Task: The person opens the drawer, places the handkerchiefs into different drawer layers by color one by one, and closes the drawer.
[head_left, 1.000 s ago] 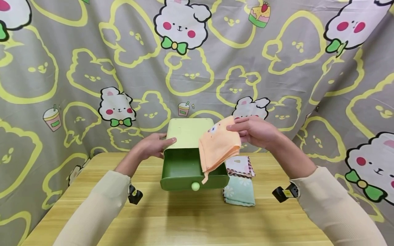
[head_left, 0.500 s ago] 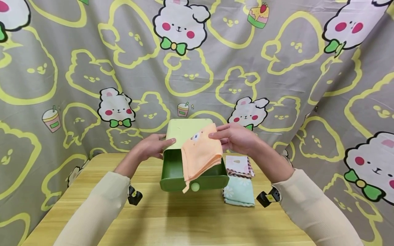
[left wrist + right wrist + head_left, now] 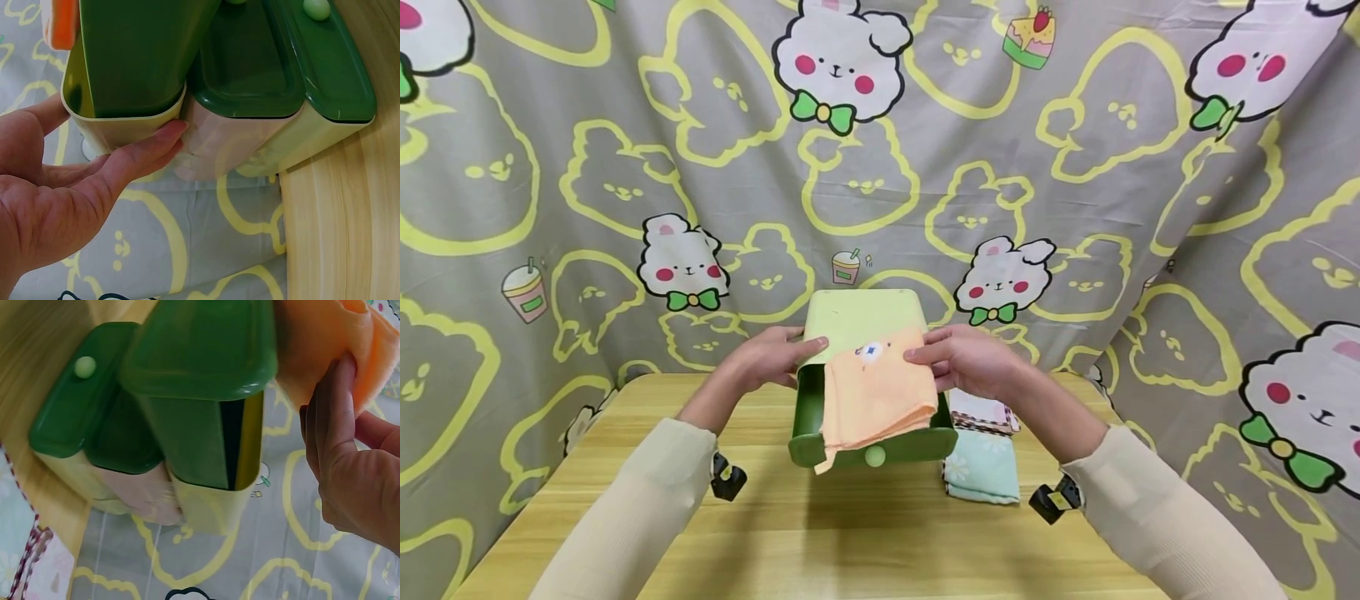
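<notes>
A light yellow-green drawer cabinet [image 3: 857, 312] stands on the table with its green top drawer [image 3: 925, 446] pulled out. My left hand [image 3: 771, 357] rests against the cabinet's left side, thumb on the top edge and fingers lying nearly straight along the side wall [image 3: 128, 131]. An orange folded towel [image 3: 880, 392] with a small embroidered face is pinched at its right edge between the thumb and fingers of my right hand [image 3: 966, 362]. It hangs over the open drawer, hiding most of the inside, and its hanging loop dangles by the front edge.
Two lower drawers, a middle one [image 3: 250, 62] and a bottom one [image 3: 337, 62], are closed. Right of the cabinet lie a folded mint cloth [image 3: 981, 471] and a white-pink checked-edge cloth [image 3: 977, 407]. A patterned curtain [image 3: 865, 192] hangs behind the wooden table [image 3: 880, 542].
My right hand has carried the orange towel leftward and down, from the drawer's right side to over its middle and front. The left hand and cabinet have stayed put.
</notes>
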Demonstrator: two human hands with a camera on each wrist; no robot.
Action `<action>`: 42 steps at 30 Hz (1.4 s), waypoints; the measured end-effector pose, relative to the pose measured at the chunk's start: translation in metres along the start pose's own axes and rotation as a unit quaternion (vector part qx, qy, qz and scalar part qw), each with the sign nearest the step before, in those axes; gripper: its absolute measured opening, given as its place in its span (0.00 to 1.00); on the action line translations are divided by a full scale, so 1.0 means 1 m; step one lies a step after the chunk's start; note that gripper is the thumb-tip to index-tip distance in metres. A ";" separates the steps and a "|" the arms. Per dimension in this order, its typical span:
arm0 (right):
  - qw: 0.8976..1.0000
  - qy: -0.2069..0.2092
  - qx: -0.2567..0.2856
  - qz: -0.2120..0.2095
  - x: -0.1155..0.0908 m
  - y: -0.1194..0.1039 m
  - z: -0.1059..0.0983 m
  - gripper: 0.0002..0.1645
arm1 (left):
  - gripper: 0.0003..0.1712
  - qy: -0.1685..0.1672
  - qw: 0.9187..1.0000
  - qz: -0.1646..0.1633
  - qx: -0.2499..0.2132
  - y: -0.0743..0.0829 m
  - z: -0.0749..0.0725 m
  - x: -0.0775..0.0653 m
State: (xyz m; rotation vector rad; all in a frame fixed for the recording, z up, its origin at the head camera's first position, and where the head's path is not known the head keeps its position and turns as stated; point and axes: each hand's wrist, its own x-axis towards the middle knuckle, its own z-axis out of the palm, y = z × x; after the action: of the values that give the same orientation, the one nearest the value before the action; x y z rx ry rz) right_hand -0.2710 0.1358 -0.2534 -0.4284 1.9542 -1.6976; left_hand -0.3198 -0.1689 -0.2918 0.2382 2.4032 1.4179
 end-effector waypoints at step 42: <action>0.994 0.092 -0.058 0.033 0.016 0.044 0.005 0.19 | 0.45 -0.006 1.000 0.003 0.002 0.000 0.000 0.000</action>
State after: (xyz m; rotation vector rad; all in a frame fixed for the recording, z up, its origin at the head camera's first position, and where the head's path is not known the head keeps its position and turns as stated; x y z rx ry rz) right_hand -0.2772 0.1300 -0.3000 -0.2523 2.1815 -1.6368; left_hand -0.3194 -0.1693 -0.2918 0.2551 2.3983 1.4098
